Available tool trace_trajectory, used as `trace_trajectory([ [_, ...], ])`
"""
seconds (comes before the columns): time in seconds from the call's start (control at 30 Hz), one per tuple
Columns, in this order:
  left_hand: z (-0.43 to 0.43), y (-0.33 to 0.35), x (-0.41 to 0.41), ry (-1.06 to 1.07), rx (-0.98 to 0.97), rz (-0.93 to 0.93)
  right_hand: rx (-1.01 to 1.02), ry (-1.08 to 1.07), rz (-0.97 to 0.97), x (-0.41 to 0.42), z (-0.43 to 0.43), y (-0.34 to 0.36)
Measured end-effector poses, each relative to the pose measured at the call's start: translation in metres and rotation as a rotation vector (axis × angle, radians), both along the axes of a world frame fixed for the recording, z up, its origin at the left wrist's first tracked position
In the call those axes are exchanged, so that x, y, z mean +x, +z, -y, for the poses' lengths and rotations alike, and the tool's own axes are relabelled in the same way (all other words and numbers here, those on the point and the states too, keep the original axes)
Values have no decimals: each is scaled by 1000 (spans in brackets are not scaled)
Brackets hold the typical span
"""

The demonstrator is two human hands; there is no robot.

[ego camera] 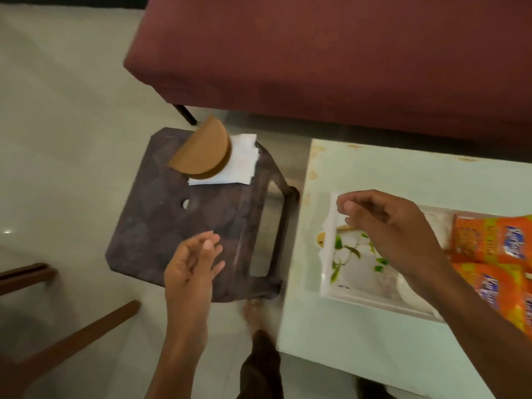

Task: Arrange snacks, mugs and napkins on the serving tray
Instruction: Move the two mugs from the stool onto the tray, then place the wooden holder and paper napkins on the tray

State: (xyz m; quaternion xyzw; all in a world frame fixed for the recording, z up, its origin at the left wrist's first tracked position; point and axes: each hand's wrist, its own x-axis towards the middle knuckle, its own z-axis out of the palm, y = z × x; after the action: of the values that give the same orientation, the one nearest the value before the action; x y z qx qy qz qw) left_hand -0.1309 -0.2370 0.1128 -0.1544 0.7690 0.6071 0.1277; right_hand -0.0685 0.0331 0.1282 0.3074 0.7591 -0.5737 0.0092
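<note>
The likeliest slip is at the napkins (234, 159): they sit loose in a brown holder (201, 152) on the far part of the dark stool (172, 226), so a quick pull could tip it. The left hand (193, 263) hovers open and empty; the right hand (385, 226) hangs loosely curled over the tray (331, 283), gripping nothing I can see. Snack packets (495, 254) fill the tray's right side (no mugs visible). The pale table (331, 335) stands on a light floor (57, 139) near a maroon couch (345, 59).

One head-worn view looks steeply down, close over the stool (198, 214) and table (359, 335).
</note>
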Motion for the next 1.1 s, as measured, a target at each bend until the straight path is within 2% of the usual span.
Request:
trace_trajectory([
  [0.13, 36, -1, -66, -38, -174, -108, -125, -52, -13, -55, 56, -7],
  [0.3, 35, -8, -158, -400, -600, -380, -243, -134, 57, -144, 111, -33],
  [0.4, 20, -24, -200, -617, -680, -380, -234, -160, 122, -191, 137, -50],
  [0.53, 10, -47, -224, -702, -715, -353, -239, -155, 184, -225, 156, -66],
  [0.67, 14, -65, -228, -726, -678, -339, -219, -174, 144, -234, 164, -75],
  [0.87, 18, -67, -225, -579, -538, -324, 53, -188, 37, -233, 174, -65],
  [1.0, 21, -51, -208, -512, -352, -322, 266, -218, 24, -214, 180, -49],
  [1.1, 19, -35, -181, -552, -128, -243, 221, -188, -6, -186, 183, -32],
])
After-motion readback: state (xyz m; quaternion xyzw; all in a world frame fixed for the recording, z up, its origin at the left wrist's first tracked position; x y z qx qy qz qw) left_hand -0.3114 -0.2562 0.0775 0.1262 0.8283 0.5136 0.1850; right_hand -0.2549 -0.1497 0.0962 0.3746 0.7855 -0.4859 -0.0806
